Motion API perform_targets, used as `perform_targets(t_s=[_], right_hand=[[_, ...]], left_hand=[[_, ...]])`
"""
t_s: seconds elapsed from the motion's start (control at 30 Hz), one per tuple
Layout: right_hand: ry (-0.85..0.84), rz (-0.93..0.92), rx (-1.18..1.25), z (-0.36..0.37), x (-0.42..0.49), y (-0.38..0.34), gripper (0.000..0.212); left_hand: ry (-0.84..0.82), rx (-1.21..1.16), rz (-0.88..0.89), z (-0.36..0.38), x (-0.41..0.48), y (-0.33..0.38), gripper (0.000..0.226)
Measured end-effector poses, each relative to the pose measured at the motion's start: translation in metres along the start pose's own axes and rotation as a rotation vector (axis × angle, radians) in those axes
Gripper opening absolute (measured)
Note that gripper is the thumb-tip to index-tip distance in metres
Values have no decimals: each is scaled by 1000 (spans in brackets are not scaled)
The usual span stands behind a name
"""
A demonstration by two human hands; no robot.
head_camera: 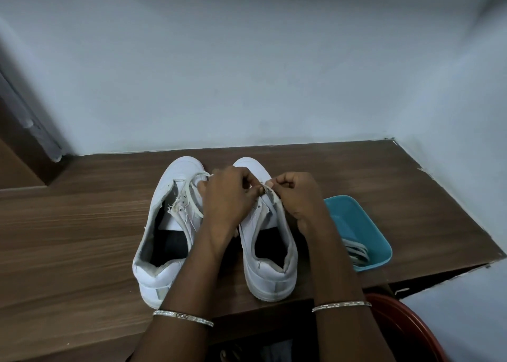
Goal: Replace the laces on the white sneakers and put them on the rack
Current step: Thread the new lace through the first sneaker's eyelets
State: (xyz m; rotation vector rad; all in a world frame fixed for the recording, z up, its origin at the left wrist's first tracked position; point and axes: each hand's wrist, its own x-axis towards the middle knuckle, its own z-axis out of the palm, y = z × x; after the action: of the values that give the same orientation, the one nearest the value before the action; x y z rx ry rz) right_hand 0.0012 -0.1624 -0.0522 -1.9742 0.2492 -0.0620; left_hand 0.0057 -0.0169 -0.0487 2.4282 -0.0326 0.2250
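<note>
The right sneaker (270, 265) stands on the wooden counter (82, 238) with its heel toward you and its toe toward the wall (247, 73). Both of your hands are over its tongue and eyelets. Between them runs a short length of white lace (267, 187). Your left hand (227, 194) has its grip pinched on one side of that lace, fingers curled. Your right hand (299, 197) has its grip pinched on the other side, thumb and forefinger together at the top of the eyelet row. So the lace lies right at your fingertips, just above the shoe's throat.

The left sneaker (153, 268) stands just beside it, parallel and heel toward you. A loose flat lace (196, 208) hangs across its frayed eyelet edge, passing under your left wrist.

To the right, near your right forearm, a teal tray (356, 216) sits on the counter with folded white laces (355, 252) in its near corner. Each wrist wears a silver bracelet: the left bracelet (183, 317) shows a small looped motif, and the right bracelet (341, 305) looks plain. A red curved rim (406, 331) shows below the counter's edge at the lower right.
</note>
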Motion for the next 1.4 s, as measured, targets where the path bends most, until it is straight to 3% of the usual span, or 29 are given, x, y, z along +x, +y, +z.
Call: perform_targets(t_s=[0.1, 0.17, 0.33, 0.47, 0.57, 0.67, 0.73, 0.9, 1.0, 1.07, 1.2, 1.3, 1.4], right_hand=[[103, 41, 93, 2, 7, 3, 8], [161, 104, 304, -5, 9, -1, 11], [251, 176, 1024, -51, 4, -19, 17], [422, 57, 1081, -84, 3, -13, 21], [538, -53, 970, -101, -1, -10, 20], [536, -124, 658, -100, -5, -11, 13], [394, -154, 323, -84, -4, -14, 6], [-86, -276, -313, -27, 2, -17, 22], [-94, -340, -515, -9, 2, -14, 15], [-60, -305, -449, -10, 4, -12, 8], [10, -195, -251, -28, 8, -4, 13], [156, -41, 106, -47, 11, 2, 10], [187, 18, 628, -69, 9, -2, 20]], left_hand=[[-77, 25, -23, -3, 1, -6, 53], [-143, 6, -27, -7, 0, -10, 72], [-211, -7, -33, -18, -3, -8, 69], [-203, 7, -39, -18, -3, -10, 75], [-195, 42, -41, -17, -1, -11, 86], [-197, 86, -44, -18, 0, -15, 95], [-220, 118, -49, -21, 1, -16, 99], [-293, 127, -82, -38, -3, -8, 103], [-322, 160, -90, -43, -6, -6, 107], [-331, 179, -96, -43, -7, -7, 108], [-348, 199, -91, -42, -7, -8, 109], [-354, 195, -95, -42, -7, -9, 109], [-363, 195, -100, -42, -6, -9, 111]])
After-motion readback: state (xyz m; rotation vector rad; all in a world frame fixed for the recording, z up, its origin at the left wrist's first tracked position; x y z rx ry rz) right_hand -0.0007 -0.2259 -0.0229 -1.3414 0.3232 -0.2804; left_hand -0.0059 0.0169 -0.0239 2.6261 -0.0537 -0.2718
